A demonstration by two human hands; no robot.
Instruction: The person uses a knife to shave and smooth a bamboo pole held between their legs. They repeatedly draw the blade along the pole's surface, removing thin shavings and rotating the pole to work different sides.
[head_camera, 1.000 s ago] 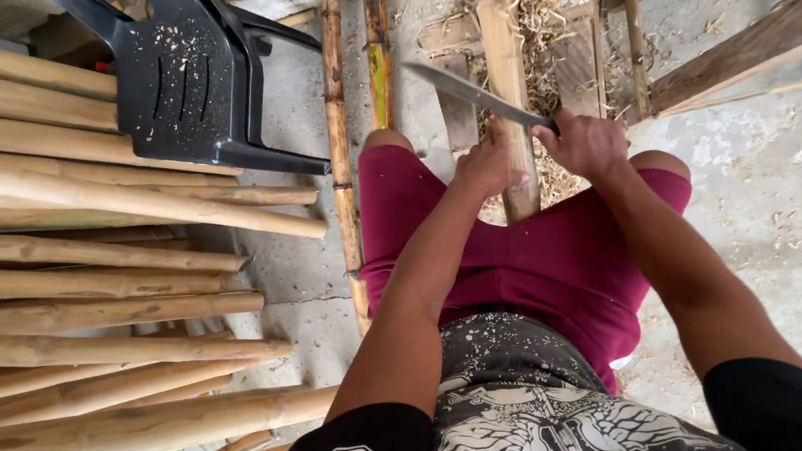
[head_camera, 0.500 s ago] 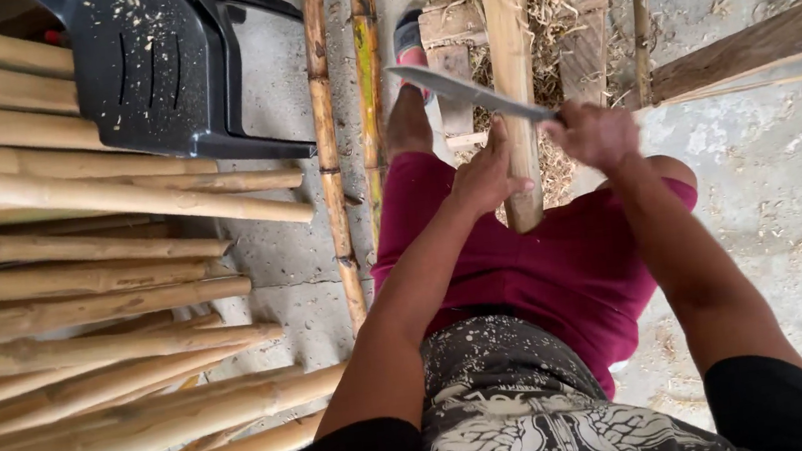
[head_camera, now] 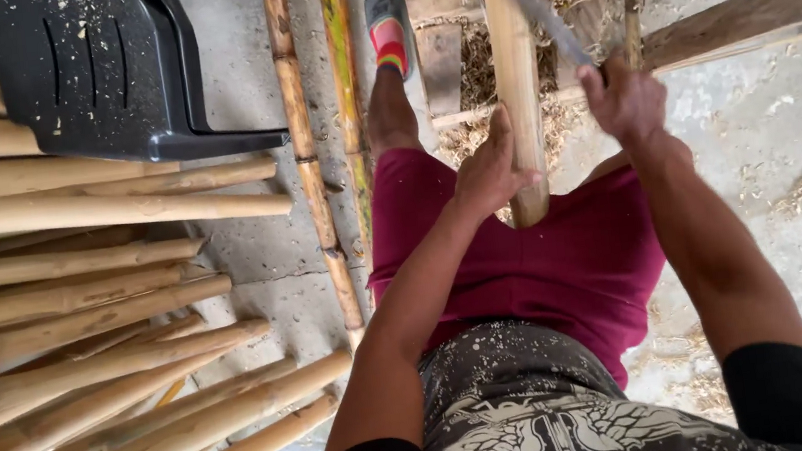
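I sit with a peeled bamboo pole running away from my lap between my knees. My left hand grips the pole near its lower end. My right hand is closed on the handle of a long knife, whose blade lies slanted across the pole's upper part. My left leg stretches forward, the foot in a striped slipper. I wear dark red shorts.
A stack of peeled bamboo poles fills the left side. A black plastic chair stands at the upper left. Two thin raw bamboo stems lie on the concrete floor. Wooden beams and shavings lie ahead.
The knife has moved up along the pole, away from me. My left hand has slid down toward the pole's near end, and the view has tilted lower, showing the slipper.
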